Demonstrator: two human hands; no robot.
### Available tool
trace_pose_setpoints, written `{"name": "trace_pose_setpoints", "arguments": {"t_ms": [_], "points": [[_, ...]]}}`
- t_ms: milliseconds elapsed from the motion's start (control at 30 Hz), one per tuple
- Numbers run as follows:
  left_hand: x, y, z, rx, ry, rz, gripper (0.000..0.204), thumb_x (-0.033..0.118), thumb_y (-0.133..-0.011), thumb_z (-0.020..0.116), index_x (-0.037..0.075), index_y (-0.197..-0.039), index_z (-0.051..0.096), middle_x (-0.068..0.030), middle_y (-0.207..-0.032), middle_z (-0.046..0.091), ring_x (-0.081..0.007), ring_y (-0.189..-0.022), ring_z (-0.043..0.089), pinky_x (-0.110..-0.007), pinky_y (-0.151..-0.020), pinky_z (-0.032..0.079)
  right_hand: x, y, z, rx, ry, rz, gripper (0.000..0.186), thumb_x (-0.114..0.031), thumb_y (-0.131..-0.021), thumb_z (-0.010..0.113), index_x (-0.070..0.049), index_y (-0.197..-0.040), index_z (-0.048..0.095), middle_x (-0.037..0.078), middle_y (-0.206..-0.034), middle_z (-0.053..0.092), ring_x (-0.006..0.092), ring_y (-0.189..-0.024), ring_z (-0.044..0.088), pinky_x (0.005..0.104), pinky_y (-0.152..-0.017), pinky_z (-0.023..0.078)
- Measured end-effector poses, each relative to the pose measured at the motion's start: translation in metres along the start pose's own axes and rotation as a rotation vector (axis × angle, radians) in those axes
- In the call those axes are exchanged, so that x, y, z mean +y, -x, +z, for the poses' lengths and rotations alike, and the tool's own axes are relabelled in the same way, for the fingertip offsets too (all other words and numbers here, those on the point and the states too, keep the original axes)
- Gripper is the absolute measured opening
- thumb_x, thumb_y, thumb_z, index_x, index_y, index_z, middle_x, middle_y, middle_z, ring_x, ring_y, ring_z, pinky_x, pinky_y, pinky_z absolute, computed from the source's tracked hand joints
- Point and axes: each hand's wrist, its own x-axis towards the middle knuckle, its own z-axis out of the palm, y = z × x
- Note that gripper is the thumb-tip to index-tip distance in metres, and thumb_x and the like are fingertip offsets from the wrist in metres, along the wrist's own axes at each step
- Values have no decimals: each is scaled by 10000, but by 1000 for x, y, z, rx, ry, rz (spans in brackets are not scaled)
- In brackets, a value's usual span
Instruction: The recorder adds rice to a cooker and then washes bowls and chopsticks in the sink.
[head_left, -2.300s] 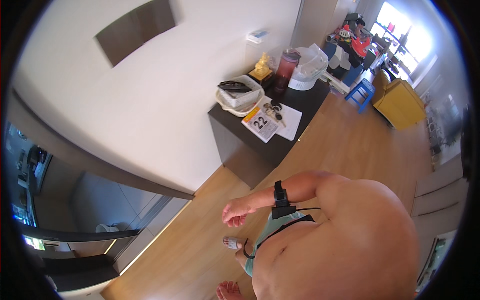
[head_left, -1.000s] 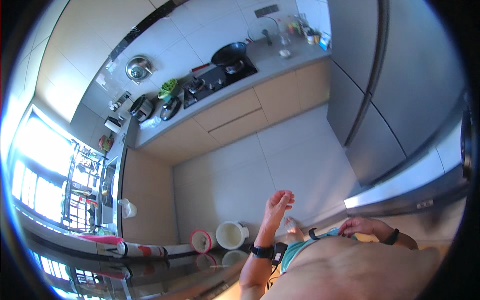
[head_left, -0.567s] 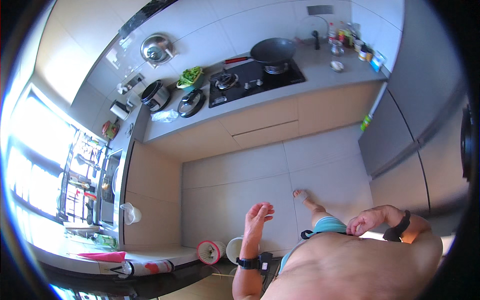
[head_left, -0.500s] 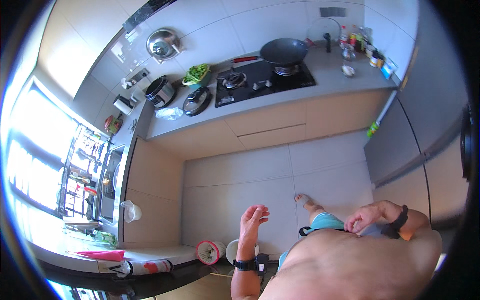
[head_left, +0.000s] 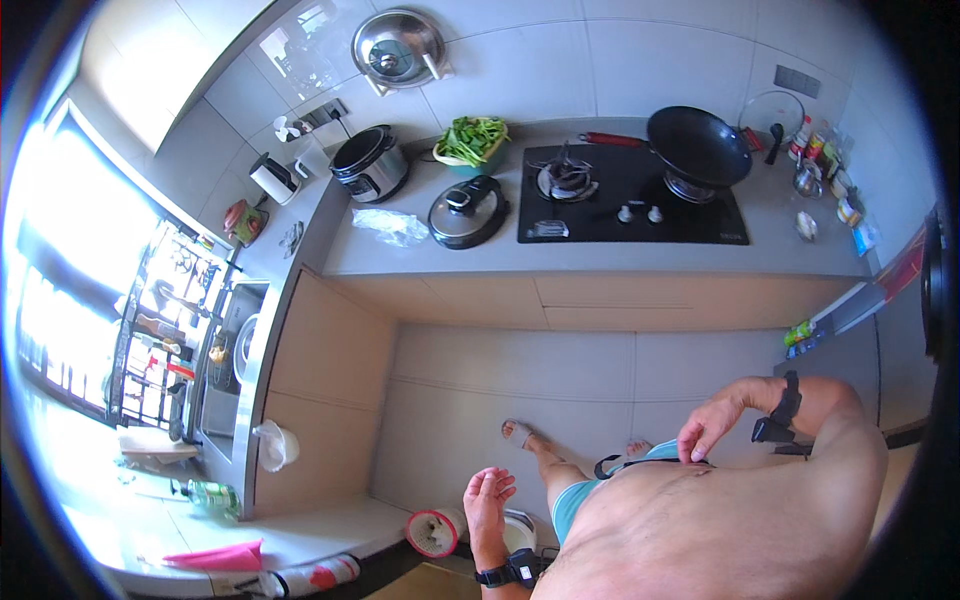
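My left hand (head_left: 487,505) hangs in the air above the floor, its fingers loosely bent and nothing visible in it. A black device is strapped to that wrist. At my waist, my right hand (head_left: 712,430) has its fingers closed and pointing down against the black band (head_left: 665,460) of the light-blue shorts (head_left: 572,508). What its fingertips hold, if anything, is hidden. Ahead, a black wok (head_left: 698,145) sits on the right burner of the black gas hob (head_left: 630,200). Left of the hob are leafy greens (head_left: 472,140) in a basin and a cooker lid (head_left: 468,212).
An electric cooker pot (head_left: 368,165) and a clear plastic bag (head_left: 390,226) lie on the left counter. Bottles and jars (head_left: 815,140) stand in the right corner. A sink (head_left: 232,370) and dish rack (head_left: 165,330) run along the left. A red-rimmed basket (head_left: 433,533) is near my left hand.
My view has swung left and closer to the counter, so the hob and wok sit further right. My left hand's fingers have loosened a little; my right hand stays at the waist.
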Motion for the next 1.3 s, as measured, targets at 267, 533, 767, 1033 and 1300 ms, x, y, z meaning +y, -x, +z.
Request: {"name": "trace_pose_setpoints", "arguments": {"t_ms": [267, 533, 767, 1033, 1300], "points": [[165, -169, -38, -35, -94, 59, 217, 187, -990, 631, 35, -1144, 605, -104, -999, 677, -228, -880, 690, -350, -693, 565, -111, -105, -104, -35, -172, 29, 296, -315, -1004, 658, -50, -1135, 652, 38, -964, 695, 126, -810, 652, 311, -734, 558], [292, -248, -44, -86, -447, -12, 419, 245, -1024, 581, -26, -1340, 534, -191, -1235, 643, -333, -1103, 636, -418, -951, 525, -179, -154, -185, 973, -504, -108, 255, -300, -949, 672, -73, -1062, 646, 54, -900, 696, 151, -744, 659, 327, -625, 577], [262, -302, 7, -219, -517, -180, 429, 248, -1022, 582, -20, -1352, 524, -191, -1264, 627, -341, -1126, 624, -427, -964, 521, -77, -117, -190, 1361, -705, 97, 272, -290, -916, 658, -44, -1033, 650, 79, -927, 686, 203, -739, 666, 381, -633, 594], [187, -277, 111, -219, -575, -267, 441, 251, -1020, 584, -12, -1367, 512, -192, -1296, 608, -350, -1151, 611, -438, -979, 517, 100, 53, -172, 1995, -417, 468, 653, -452, -888, 694, -43, -1370, 529, 191, -1166, 639, 332, -988, 652, 462, -839, 566], [61, -216, 277, -164, -530, -286, 519, 246, -1005, 605, -14, -1428, 455, -194, -1415, 531, -372, -1225, 567, -486, -1027, 495, 301, 342, -257, 2343, -251, 772, 1035, -545, -757, 792, 65, -1470, 354, 306, -1453, 471, 429, -1372, 449, 459, -1162, 371]]}}
